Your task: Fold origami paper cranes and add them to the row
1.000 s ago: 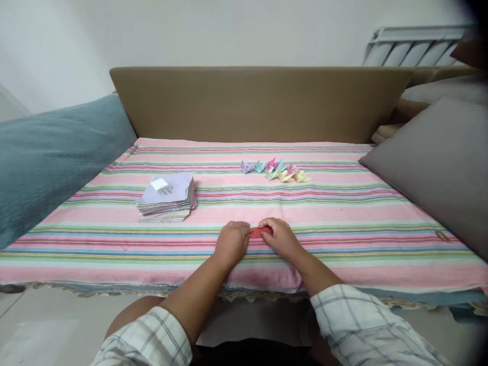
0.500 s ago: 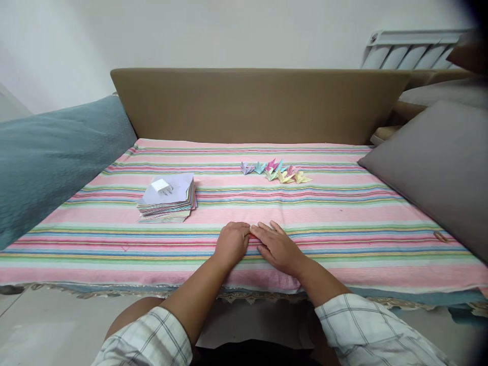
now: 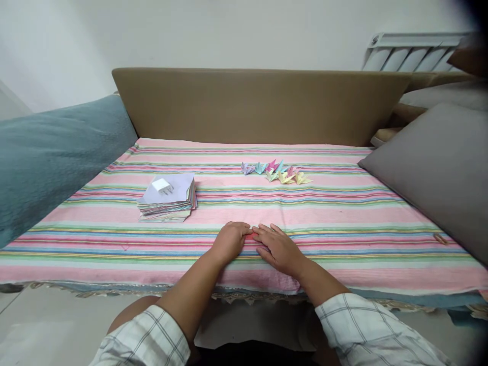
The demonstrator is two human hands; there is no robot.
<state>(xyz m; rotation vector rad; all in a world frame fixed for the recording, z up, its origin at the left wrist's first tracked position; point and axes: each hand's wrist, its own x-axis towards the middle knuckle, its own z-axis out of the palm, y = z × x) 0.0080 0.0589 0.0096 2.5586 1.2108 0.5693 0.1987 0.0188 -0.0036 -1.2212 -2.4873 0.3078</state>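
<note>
A small red folded paper [image 3: 249,236] lies on the striped cloth [image 3: 343,218] near the front edge, mostly covered by my hands. My left hand [image 3: 229,241] rests curled on its left end, fingertips pinching the paper. My right hand [image 3: 277,247] lies flat with fingers stretched out, pressing on the paper's right part. Further back sits a stack of coloured paper squares [image 3: 168,202] with a small white block [image 3: 161,186] on top.
Several folded paper cranes [image 3: 276,172] stand in a row at the back middle. A teal blanket [image 3: 49,157] borders the left, a grey cushion [image 3: 438,168] the right, a tan backrest [image 3: 259,104] behind. A small brown object [image 3: 440,237] lies at far right.
My right hand has gone from a curled grip on the red paper to lying flat over it, covering most of it. My left hand has stayed in place.
</note>
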